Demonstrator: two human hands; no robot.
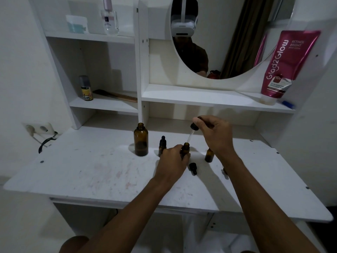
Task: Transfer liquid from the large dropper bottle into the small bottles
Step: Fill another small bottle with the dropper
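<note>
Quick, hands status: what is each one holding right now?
Left hand: gripping an uncapped small amber bottle.
Right hand: pinching the dropper by its black top, tip at that bottle's mouth.

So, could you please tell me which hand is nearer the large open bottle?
Left. The left hand holds a small bottle just right of the large bottle; the right hand pinches the dropper farther right.

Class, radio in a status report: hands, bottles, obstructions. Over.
Left hand grips small bottle. Right hand pinches dropper, tip at its mouth. Large bottle open, standing apart. Loose cap lies nearby.
</note>
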